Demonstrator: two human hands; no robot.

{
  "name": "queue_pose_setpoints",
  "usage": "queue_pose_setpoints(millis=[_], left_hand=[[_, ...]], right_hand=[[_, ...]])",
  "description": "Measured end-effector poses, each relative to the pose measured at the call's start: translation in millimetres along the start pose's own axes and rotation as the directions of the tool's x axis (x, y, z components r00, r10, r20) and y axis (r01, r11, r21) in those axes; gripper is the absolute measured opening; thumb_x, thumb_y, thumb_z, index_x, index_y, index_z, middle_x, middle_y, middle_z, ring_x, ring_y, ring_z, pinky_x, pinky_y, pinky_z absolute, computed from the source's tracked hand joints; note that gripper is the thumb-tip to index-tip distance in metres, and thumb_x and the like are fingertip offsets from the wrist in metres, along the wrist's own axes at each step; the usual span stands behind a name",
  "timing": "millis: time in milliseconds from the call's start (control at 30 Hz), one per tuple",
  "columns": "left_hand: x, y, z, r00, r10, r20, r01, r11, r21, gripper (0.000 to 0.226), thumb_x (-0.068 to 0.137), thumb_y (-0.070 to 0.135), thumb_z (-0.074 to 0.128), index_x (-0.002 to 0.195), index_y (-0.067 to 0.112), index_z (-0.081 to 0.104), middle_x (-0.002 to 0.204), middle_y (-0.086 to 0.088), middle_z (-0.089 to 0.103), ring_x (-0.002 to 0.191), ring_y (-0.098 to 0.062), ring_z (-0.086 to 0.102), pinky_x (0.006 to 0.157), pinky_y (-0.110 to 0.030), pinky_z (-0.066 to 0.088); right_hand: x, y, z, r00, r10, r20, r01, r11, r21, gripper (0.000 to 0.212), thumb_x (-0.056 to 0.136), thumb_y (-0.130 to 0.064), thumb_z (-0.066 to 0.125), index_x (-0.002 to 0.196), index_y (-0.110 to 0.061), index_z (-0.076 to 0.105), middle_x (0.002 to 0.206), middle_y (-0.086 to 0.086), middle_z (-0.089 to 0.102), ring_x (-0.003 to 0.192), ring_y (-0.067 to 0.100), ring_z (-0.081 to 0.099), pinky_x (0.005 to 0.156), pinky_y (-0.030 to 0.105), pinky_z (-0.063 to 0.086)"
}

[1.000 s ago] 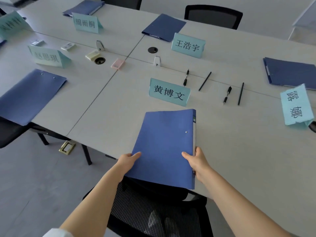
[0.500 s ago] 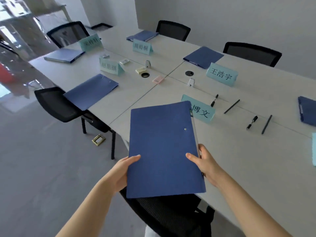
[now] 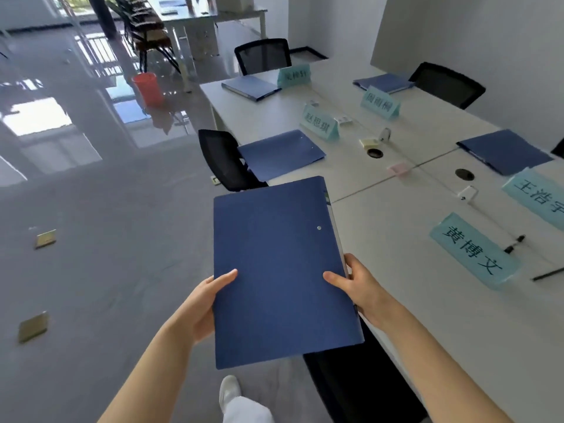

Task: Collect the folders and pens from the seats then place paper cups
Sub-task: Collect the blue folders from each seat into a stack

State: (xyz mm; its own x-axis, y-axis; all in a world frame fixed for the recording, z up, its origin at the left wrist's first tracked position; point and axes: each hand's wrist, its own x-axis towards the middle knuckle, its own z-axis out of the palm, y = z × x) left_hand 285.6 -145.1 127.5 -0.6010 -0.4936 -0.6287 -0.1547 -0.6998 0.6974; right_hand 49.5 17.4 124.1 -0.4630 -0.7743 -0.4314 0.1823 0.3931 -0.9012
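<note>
A blue folder (image 3: 280, 270) is held flat in the air, off the table's near edge and over the floor. My left hand (image 3: 207, 303) grips its left edge and my right hand (image 3: 357, 288) grips its right edge, thumbs on top. Another blue folder (image 3: 280, 154) lies on the white table (image 3: 427, 300) at the seat ahead. Further folders rest at the far end (image 3: 250, 87), far side (image 3: 384, 82) and right (image 3: 503, 151). A black pen (image 3: 514, 244) and a second pen (image 3: 549, 273) lie at the right, past the nearest name card.
Teal name cards (image 3: 473, 250) stand along the table. Black chairs (image 3: 225, 161) sit at the seats; one chair (image 3: 351, 377) is right below my right arm. Brass floor boxes (image 3: 45, 238) dot the grey floor. A red bin (image 3: 146, 87) stands far left.
The folder has come off the table and now hangs in both hands over the floor. My view has swung left toward the folder at the seat ahead.
</note>
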Motion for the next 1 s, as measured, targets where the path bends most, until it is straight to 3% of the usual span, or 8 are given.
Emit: queue_pose_setpoints(millis=[267,367,467,567,633,733,900,1000], left_hand=[[15.5,80.0,-126.0,0.984,0.061,-0.167,-0.073,0.995,-0.066,0.036,0.092,0.029,0.063,0.122,0.009,0.063,0.114,-0.010,0.073,0.100,-0.031,0.071,0.078,-0.042,0.058],[24.3,108.3,-162.1,0.975,0.089,-0.205,-0.114,0.987,-0.113,0.036,0.091,0.028,0.063,0.121,0.008,0.063,0.114,-0.010,0.073,0.099,-0.031,0.071,0.075,-0.041,0.059],[38.2,132.3,-188.6,0.966,0.106,-0.236,-0.144,0.978,-0.150,0.036,0.091,0.028,0.063,0.121,0.009,0.063,0.114,-0.009,0.073,0.099,-0.031,0.071,0.076,-0.041,0.058],[58.2,154.4,-205.8,0.959,0.114,-0.259,-0.163,0.971,-0.176,0.036,0.092,0.027,0.063,0.123,0.010,0.063,0.115,-0.008,0.072,0.099,-0.030,0.071,0.078,-0.042,0.057],[75.5,170.1,-211.9,0.955,0.116,-0.272,-0.170,0.967,-0.187,0.035,0.092,0.027,0.063,0.122,0.010,0.063,0.114,-0.008,0.073,0.099,-0.030,0.071,0.079,-0.043,0.056],[107.1,196.4,-214.9,0.954,0.125,-0.273,-0.183,0.963,-0.200,0.032,0.093,0.027,0.062,0.120,0.010,0.064,0.114,-0.008,0.073,0.099,-0.029,0.071,0.075,-0.041,0.059],[177.5,251.7,-215.7,0.945,0.135,-0.299,-0.199,0.960,-0.198,0.032,0.093,0.027,0.061,0.119,0.009,0.065,0.114,-0.008,0.073,0.098,-0.029,0.072,0.072,-0.039,0.060],[220.3,287.3,-211.1,0.938,0.133,-0.321,-0.197,0.964,-0.178,0.032,0.093,0.027,0.062,0.119,0.010,0.065,0.114,-0.008,0.073,0.099,-0.029,0.071,0.077,-0.041,0.059]], right_hand=[[108.6,-41.0,137.9,0.992,0.049,0.116,-0.046,0.998,-0.035,0.027,0.090,-0.024,0.067,0.115,-0.017,0.061,0.110,-0.001,0.072,0.096,0.017,0.072,0.083,0.036,0.059],[147.9,-47.0,179.6,0.991,0.099,0.086,-0.093,0.993,-0.073,0.037,0.088,-0.036,0.068,0.118,-0.015,0.064,0.112,-0.002,0.071,0.103,0.019,0.068,0.094,0.045,0.053],[184.4,-48.0,206.4,0.991,0.131,0.003,-0.130,0.988,-0.078,0.030,0.092,-0.036,0.062,0.114,-0.016,0.066,0.112,-0.003,0.070,0.108,0.018,0.064,0.098,0.044,0.050],[216.6,-52.3,215.6,0.983,0.184,-0.023,-0.183,0.982,0.041,0.024,0.097,-0.024,0.056,0.113,-0.009,0.064,0.108,0.005,0.072,0.102,0.021,0.068,0.083,0.035,0.055],[240.2,-56.3,212.2,0.972,0.233,-0.036,-0.228,0.968,0.106,0.021,0.098,-0.022,0.055,0.111,-0.008,0.062,0.108,0.011,0.071,0.101,0.026,0.069,0.080,0.037,0.056],[284.8,-63.3,197.1,0.950,0.309,-0.049,-0.290,0.928,0.232,0.027,0.097,-0.019,0.056,0.115,0.000,0.060,0.112,0.016,0.067,0.105,0.032,0.066,0.082,0.041,0.055],[380.9,-83.7,164.3,0.896,0.430,-0.113,-0.296,0.766,0.570,0.032,0.100,-0.008,0.046,0.129,0.005,0.045,0.099,0.017,0.055,0.090,0.030,0.058,0.094,0.040,0.046],[440.5,-90.7,146.3,0.842,0.525,-0.127,-0.316,0.669,0.673,0.045,0.101,-0.009,0.043,0.141,0.009,0.032,0.116,0.021,0.052,0.111,0.034,0.054,0.100,0.040,0.042]])
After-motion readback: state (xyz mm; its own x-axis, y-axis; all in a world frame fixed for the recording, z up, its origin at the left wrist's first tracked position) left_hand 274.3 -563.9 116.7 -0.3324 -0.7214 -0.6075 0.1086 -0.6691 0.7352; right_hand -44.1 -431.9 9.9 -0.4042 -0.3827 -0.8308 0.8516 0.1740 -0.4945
